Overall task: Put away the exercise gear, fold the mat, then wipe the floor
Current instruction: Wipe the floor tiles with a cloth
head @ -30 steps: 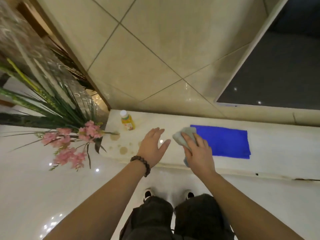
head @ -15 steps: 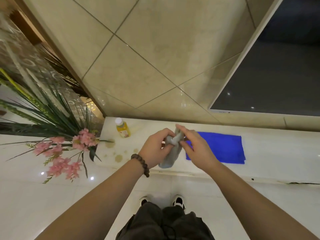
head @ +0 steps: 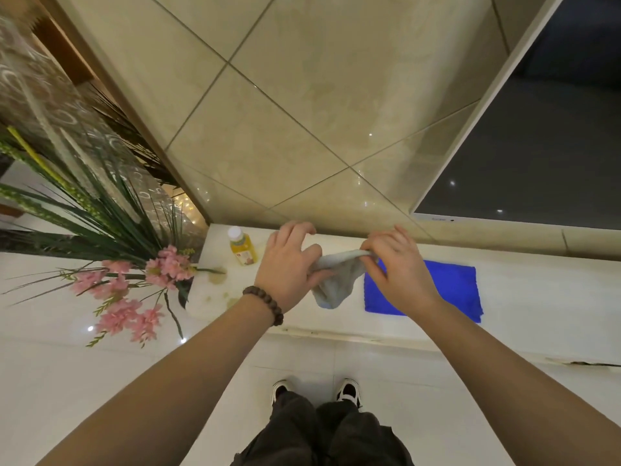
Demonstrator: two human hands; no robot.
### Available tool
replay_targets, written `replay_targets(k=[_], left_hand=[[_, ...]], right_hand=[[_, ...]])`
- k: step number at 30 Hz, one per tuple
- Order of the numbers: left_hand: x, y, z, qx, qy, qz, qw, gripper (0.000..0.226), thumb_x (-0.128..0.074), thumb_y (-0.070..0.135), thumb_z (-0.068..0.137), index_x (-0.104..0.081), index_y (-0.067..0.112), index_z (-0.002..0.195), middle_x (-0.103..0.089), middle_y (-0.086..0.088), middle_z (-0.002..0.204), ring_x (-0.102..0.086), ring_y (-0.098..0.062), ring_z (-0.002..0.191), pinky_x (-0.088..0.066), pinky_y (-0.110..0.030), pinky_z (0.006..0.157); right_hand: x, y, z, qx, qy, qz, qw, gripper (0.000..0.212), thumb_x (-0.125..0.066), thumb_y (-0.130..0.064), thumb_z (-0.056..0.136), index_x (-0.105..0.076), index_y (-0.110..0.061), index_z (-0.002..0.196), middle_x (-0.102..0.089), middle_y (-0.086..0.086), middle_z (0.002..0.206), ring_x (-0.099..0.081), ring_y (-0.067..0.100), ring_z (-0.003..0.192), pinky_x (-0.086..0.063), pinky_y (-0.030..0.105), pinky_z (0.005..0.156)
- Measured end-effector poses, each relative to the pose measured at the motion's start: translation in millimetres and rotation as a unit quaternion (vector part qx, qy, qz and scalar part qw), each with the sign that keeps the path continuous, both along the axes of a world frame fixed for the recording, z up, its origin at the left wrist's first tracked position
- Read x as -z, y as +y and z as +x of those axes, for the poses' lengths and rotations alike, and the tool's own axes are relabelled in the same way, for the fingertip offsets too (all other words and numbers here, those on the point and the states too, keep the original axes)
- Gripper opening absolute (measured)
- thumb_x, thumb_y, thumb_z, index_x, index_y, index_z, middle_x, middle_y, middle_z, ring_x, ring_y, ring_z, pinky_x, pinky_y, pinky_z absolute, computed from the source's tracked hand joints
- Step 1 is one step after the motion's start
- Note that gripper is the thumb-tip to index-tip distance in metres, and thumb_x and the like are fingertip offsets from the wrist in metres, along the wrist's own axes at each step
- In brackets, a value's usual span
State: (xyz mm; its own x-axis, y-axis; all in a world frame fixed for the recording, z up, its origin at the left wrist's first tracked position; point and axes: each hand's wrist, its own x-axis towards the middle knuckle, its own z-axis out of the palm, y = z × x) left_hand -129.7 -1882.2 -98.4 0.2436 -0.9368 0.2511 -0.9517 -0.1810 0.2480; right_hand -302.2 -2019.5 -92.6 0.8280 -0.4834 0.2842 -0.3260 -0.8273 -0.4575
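Observation:
A pale grey cloth [head: 336, 284] hangs between my two hands above a white ledge [head: 524, 314]. My left hand [head: 289, 267] pinches its left end with thumb and fingers. At the cloth's upper right edge, my right hand [head: 396, 267] pinches the fabric and stretches it out. A folded blue cloth [head: 447, 290] lies flat on the ledge, partly hidden behind my right hand.
A small bottle of yellow drink [head: 242, 248] stands on the ledge's left end, with brownish spill spots [head: 218, 279] near it. A plant with pink flowers [head: 134, 290] leans in from the left. A tiled wall and dark window [head: 537, 146] rise behind. My shoes [head: 316, 391] are on the white floor.
My left hand went from open above the ledge to gripping the grey cloth. Both hands have now drawn apart, stretching the cloth between them.

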Motion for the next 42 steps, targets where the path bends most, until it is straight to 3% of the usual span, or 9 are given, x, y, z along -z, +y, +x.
replay_targets(k=[3,5,7,18,23,27,30,35,42], left_hand=[[1.7,-3.7,18.4,0.029,0.055,0.129,0.99,0.028,-0.062,0.042,0.086,-0.056,0.015,0.089,-0.063,-0.003,0.101,-0.056,-0.025,0.102,-0.033,-0.035,0.1],[10.7,-3.2,27.7,0.004,0.108,0.188,0.976,0.024,-0.06,0.037,0.09,-0.046,0.018,0.094,-0.062,-0.001,0.086,-0.059,-0.027,0.086,-0.043,-0.034,0.08],[25.2,-1.4,37.0,-0.021,0.145,0.197,0.969,0.024,-0.06,0.037,0.089,-0.042,0.021,0.095,-0.06,0.001,0.08,-0.059,-0.026,0.077,-0.045,-0.035,0.064],[238.8,-28.6,96.8,-0.086,0.426,0.2,0.878,0.015,-0.077,0.021,0.079,-0.063,0.019,0.084,-0.064,0.0,0.08,-0.056,-0.013,0.076,-0.045,-0.025,0.065],[354.6,-60.7,120.7,-0.146,0.378,0.201,0.892,0.015,-0.07,0.015,0.083,-0.059,0.021,0.092,-0.062,-0.002,0.088,-0.06,-0.026,0.086,-0.043,-0.025,0.063],[394.5,-61.9,116.8,-0.274,0.265,0.134,0.915,0.036,-0.065,0.023,0.089,-0.054,0.012,0.121,-0.054,-0.01,0.116,-0.055,-0.027,0.1,-0.049,-0.036,0.082],[402.9,-33.3,95.0,-0.194,0.132,0.014,0.972,0.032,-0.058,0.027,0.089,-0.058,0.006,0.113,-0.054,-0.017,0.117,-0.052,-0.036,0.104,-0.048,-0.046,0.086],[416.9,-8.7,64.3,-0.039,0.063,0.151,0.986,0.067,-0.046,0.057,0.082,-0.042,0.02,0.137,-0.047,-0.011,0.14,-0.041,-0.03,0.128,-0.038,-0.049,0.104],[408.6,-38.1,75.8,-0.062,0.099,0.109,0.987,0.031,-0.069,-0.002,0.068,-0.068,0.007,0.098,-0.063,-0.013,0.09,-0.059,-0.037,0.084,-0.055,-0.047,0.064]], right_hand=[[1.1,-4.8,1.6,0.008,0.028,0.031,0.999,0.023,-0.043,-0.031,0.097,-0.059,-0.014,0.097,-0.06,0.0,0.092,-0.047,0.013,0.087,-0.047,0.037,0.085],[9.7,-10.4,1.3,0.035,0.059,0.078,0.995,0.021,-0.044,-0.032,0.098,-0.059,-0.018,0.104,-0.058,-0.002,0.098,-0.048,0.012,0.086,-0.044,0.03,0.07],[29.7,-18.1,0.0,0.055,0.085,0.123,0.987,0.019,-0.045,-0.035,0.098,-0.057,-0.021,0.103,-0.056,-0.003,0.099,-0.052,0.017,0.085,-0.046,0.033,0.069],[250.4,-56.7,26.6,0.112,0.131,0.225,0.959,0.015,-0.063,-0.028,0.09,-0.063,-0.013,0.094,-0.061,0.004,0.092,-0.054,0.019,0.086,-0.039,0.027,0.075],[358.0,-90.5,57.8,0.118,0.141,0.18,0.966,0.02,-0.062,-0.03,0.09,-0.062,-0.011,0.097,-0.053,0.004,0.09,-0.054,0.025,0.084,-0.036,0.029,0.071],[405.5,-97.1,63.4,0.162,0.164,0.11,0.967,0.035,-0.062,-0.029,0.09,-0.056,-0.01,0.12,-0.045,0.015,0.122,-0.046,0.031,0.108,-0.042,0.037,0.086],[413.3,-77.9,47.1,0.153,0.122,0.001,0.981,0.04,-0.058,-0.036,0.09,-0.055,-0.011,0.121,-0.043,0.02,0.132,-0.04,0.037,0.118,-0.039,0.047,0.096],[419.5,-42.3,22.1,0.022,0.215,0.001,0.976,0.06,-0.046,-0.058,0.088,-0.05,-0.014,0.129,-0.043,0.012,0.135,-0.043,0.033,0.12,-0.039,0.046,0.103],[419.0,-52.6,25.9,-0.007,0.255,-0.1,0.962,0.062,-0.066,-0.001,0.076,-0.049,-0.01,0.135,-0.056,0.012,0.128,-0.052,0.032,0.117,-0.039,0.045,0.104]])
